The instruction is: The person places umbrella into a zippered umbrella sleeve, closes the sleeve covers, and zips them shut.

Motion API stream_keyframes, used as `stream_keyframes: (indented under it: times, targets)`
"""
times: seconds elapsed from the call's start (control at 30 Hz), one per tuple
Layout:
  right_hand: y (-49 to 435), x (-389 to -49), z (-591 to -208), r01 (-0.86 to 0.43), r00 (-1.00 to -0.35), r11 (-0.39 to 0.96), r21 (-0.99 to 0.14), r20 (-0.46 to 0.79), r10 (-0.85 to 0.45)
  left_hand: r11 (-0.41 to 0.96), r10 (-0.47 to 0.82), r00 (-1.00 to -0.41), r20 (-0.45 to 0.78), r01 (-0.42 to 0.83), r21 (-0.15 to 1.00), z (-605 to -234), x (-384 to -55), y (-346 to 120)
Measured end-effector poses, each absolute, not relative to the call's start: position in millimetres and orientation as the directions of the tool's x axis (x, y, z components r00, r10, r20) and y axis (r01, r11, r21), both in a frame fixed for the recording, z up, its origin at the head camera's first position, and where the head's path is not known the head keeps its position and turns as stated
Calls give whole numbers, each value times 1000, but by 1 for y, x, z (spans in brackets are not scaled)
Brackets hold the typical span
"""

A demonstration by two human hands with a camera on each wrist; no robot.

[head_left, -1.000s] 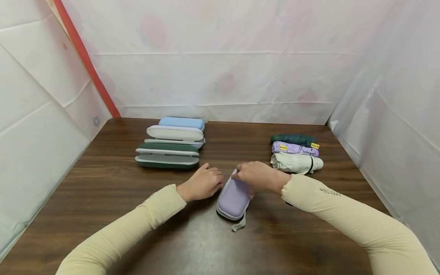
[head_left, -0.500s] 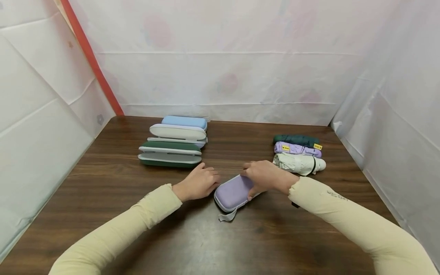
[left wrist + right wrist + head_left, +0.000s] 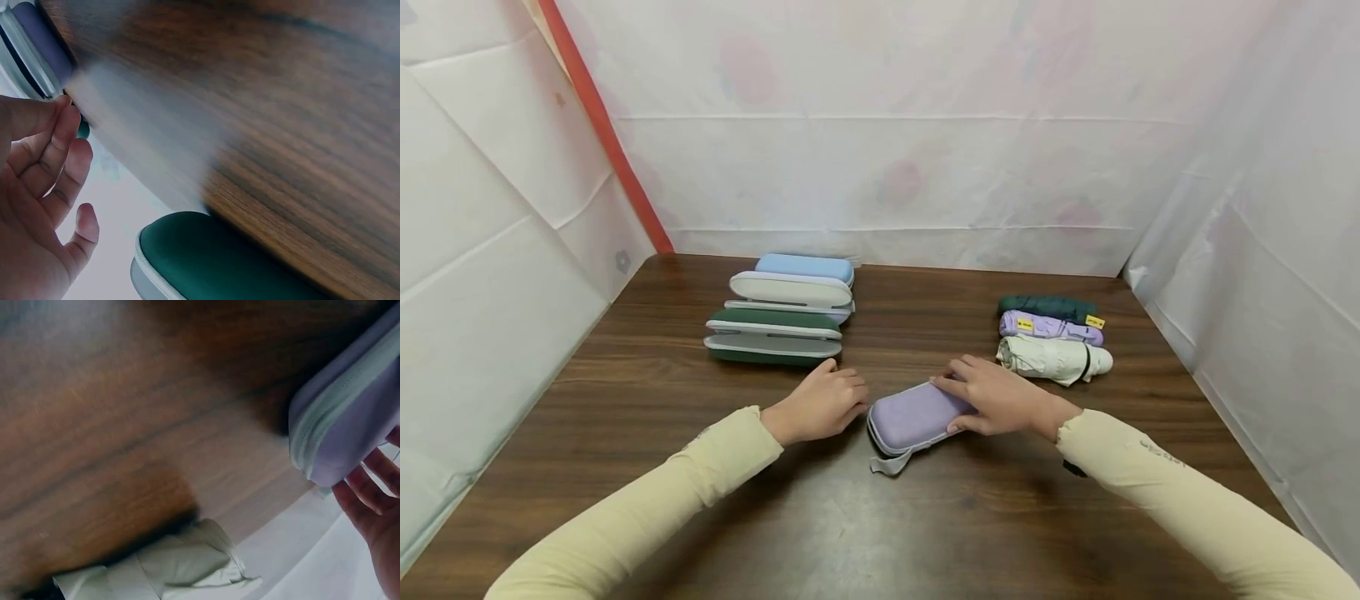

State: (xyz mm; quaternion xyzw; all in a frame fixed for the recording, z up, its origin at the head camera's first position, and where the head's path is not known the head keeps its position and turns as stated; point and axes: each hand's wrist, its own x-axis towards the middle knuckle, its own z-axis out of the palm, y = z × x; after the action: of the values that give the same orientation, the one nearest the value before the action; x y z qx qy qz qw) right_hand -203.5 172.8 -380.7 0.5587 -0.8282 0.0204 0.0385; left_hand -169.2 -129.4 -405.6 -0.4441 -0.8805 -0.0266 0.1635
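Note:
A lavender hard-shell zip case lies on the brown table in the middle, its grey wrist strap trailing off the near left corner. My right hand holds the case's right end, thumb along the near edge and fingers over the far edge; the right wrist view shows the fingertips against its lavender shell. At the case's left end is my left hand. In the left wrist view its thumb and forefinger pinch together right at the zipper band, where the small pull is hidden by the fingertips.
Back left, a green case and a white-lined case lie open near a light-blue case. At right sit three folded umbrellas: dark green, lavender and pale mint. White sheeting walls the table.
The lavender case has swung from nearly upright to a slant, its far end turning right. My right hand has moved right with it, and my left hand has shifted left.

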Motion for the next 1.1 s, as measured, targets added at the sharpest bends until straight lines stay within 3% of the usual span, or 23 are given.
stream_keyframes:
  times: [0.17, 0.6, 1.1]
  targets:
    - [176, -199, -387, -908, -418, 419, -22, 135, -898, 597, 777, -546, 313, 796, -94, -404, -168, -131]
    - [171, -181, -392, -824, -549, 565, 42, 185, -815, 601, 770, -556, 314, 797, -61, -405, -164, -133]
    - [163, -173, -393, -782, -597, 621, 56, 222, -771, 604, 757, -555, 345, 796, -42, -411, -143, -124]
